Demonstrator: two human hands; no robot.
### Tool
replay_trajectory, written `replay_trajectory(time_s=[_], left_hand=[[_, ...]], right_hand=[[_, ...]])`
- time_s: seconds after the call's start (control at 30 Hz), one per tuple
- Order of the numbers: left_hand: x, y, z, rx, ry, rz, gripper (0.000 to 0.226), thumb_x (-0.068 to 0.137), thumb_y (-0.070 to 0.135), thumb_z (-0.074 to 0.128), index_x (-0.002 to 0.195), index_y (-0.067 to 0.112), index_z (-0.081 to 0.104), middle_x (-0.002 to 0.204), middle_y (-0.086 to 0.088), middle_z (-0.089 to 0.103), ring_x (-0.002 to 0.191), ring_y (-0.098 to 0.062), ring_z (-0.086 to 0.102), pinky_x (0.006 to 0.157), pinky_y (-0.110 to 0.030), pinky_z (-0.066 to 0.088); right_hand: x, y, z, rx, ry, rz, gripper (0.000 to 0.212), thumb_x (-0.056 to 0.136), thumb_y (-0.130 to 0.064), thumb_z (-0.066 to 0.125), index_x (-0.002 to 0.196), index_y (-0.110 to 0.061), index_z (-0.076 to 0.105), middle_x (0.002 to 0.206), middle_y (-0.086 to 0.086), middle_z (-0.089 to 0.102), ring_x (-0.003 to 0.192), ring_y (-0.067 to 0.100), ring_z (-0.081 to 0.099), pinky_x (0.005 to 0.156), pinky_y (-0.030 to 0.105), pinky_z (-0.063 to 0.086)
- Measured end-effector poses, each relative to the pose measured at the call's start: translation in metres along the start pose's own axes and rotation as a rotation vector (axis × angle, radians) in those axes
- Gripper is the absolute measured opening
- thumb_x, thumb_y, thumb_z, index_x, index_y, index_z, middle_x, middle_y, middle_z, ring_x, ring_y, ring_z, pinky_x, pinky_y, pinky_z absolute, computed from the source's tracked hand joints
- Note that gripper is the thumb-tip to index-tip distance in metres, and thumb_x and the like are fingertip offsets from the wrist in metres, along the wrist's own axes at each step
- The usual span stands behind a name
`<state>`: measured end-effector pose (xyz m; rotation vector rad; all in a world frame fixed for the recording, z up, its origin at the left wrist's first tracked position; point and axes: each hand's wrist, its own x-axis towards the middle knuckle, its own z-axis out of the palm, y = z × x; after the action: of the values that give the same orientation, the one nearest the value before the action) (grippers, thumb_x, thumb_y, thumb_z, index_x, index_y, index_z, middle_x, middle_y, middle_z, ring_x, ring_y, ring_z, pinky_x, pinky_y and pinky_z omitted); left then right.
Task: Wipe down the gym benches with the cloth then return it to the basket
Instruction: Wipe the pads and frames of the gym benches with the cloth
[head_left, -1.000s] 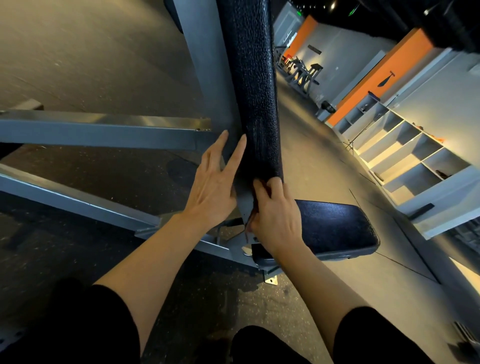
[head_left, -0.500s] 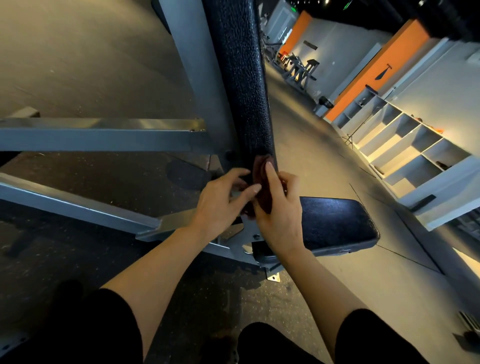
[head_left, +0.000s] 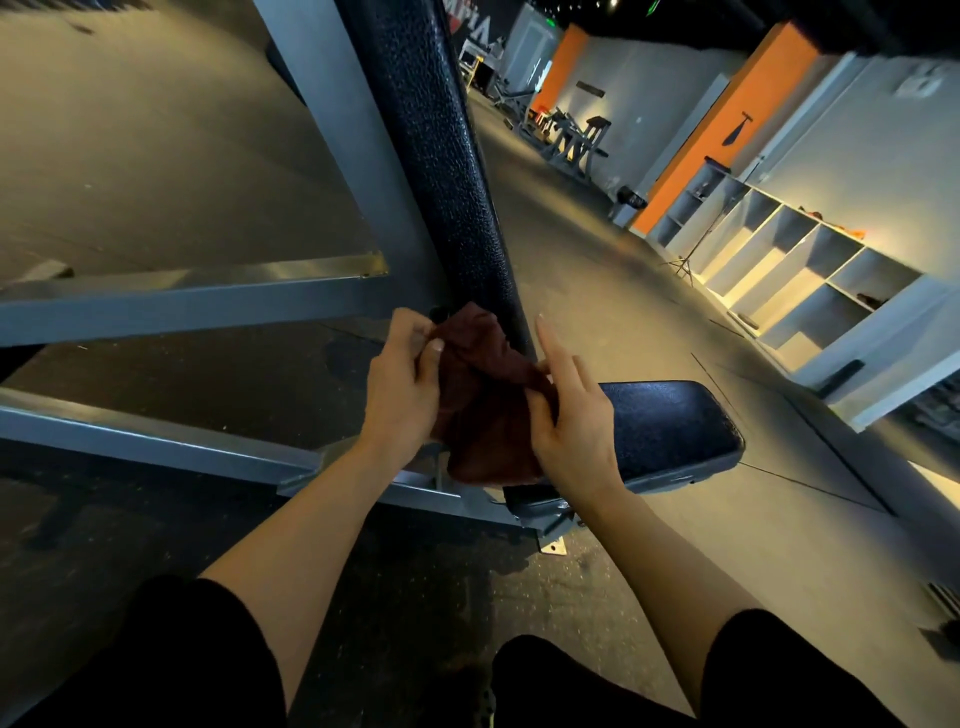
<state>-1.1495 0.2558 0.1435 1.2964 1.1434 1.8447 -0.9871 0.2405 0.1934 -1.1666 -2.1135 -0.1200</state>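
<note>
Containers: a white cubby shelf unit (head_left: 795, 280) stands along the far wall, well beyond the fingers. Most compartments show bare interiors; one lower compartment holds a small dark item and something orange lies on the top surface, both too small to identify. A dark bin (head_left: 630, 199) stands on the floor further down the wall; contents not visible. No basket can be made out.

Task item: the cloth (head_left: 485, 400), dark reddish-brown and crumpled, is held between both hands, at the foot of the upright black back pad (head_left: 441, 171) and just above the near end of the black seat pad (head_left: 670, 426). Its upper edge touches or overlaps the base of the back pad; its lower part hangs below the fingers over the grey steel frame (head_left: 171, 301).

Left hand (head_left: 402, 387): forearm extended forward, fingers curled, thumb and fingertips pinching the cloth's upper left edge.

Right hand (head_left: 571, 410): forearm extended, thumb and lower fingers gripping the cloth's right side, index finger pointing straight up beside the back pad, clear of the cloth.
</note>
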Motion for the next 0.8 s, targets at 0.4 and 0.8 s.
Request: replay_trajectory(time_s=[0.4, 0.8], left_hand=[[0.002, 0.007, 0.004, -0.199, 0.005, -0.108, 0.016, 0.1, 0.011, 0.046, 0.091, 0.023, 0.05, 0.084, -0.009, 0.061, 0.076, -0.016, 0.058, 0.069, -0.041, 0.048], [0.031, 0.002, -0.007, 0.047, 0.077, 0.09, 0.063, 0.092, 0.003, 0.057, 0.149, 0.017, 0.032, 0.147, -0.001, 0.037, 0.137, -0.012, 0.035, 0.114, -0.031, 0.031]], right_hand=[[0.024, -0.025, 0.012, -0.042, -0.218, -0.27, 0.04, 0.089, -0.008, 0.051, 0.129, -0.008, 0.057, 0.146, 0.011, 0.043, 0.13, 0.028, 0.046, 0.104, 0.043, 0.045], [0.127, -0.04, 0.025, -0.662, 0.181, -0.77, 0.032, 0.094, -0.017, 0.055, 0.121, -0.002, 0.064, 0.142, 0.017, 0.05, 0.126, 0.033, 0.038, 0.101, 0.042, 0.037]])
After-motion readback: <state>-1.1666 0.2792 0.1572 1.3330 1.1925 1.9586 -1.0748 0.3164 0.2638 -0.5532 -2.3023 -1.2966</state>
